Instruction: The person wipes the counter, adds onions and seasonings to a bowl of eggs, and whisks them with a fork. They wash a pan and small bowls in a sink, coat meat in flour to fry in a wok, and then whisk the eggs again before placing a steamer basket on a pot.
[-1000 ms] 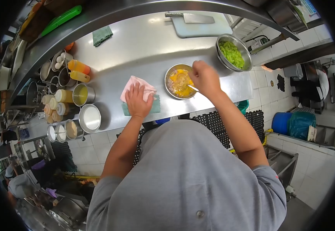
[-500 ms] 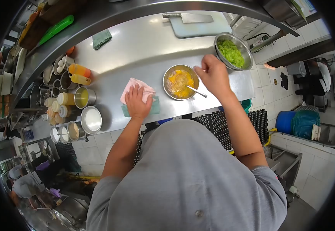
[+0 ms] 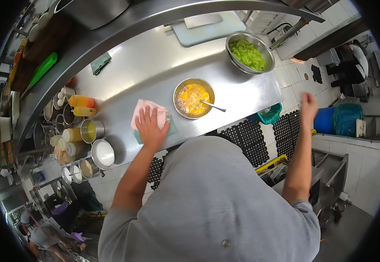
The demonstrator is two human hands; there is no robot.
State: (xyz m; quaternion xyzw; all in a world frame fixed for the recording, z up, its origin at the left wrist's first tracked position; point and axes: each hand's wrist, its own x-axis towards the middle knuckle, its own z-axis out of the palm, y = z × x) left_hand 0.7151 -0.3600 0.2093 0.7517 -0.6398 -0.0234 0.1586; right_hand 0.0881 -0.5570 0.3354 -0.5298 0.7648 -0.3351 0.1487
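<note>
My left hand (image 3: 152,129) lies flat with spread fingers on a folded pink cloth (image 3: 142,107). A green cloth (image 3: 171,127) sticks out from under it on the steel counter. To the right of that hand stands a metal bowl (image 3: 177,108) of yellow egg mixture with chopped pinkish pieces, a spoon (image 3: 216,106) leaning in it. Beyond the counter's right end, out over the floor, is my right hand (image 3: 308,110). Its fingers are curled in and slightly blurred; I cannot tell whether anything is in them.
Chopped green lettuce fills a metal bowl (image 3: 268,54) at the counter's right corner. A cutting board (image 3: 190,38) with a knife (image 3: 203,20) lies behind. Squeeze bottles (image 3: 83,112) and pots line the left end. Below the right edge sits a green-lined bin (image 3: 272,115).
My right hand has swung away from beside the egg bowl, rightward past the counter's end. My left hand stays on the pink cloth. The whole view has turned slightly.
</note>
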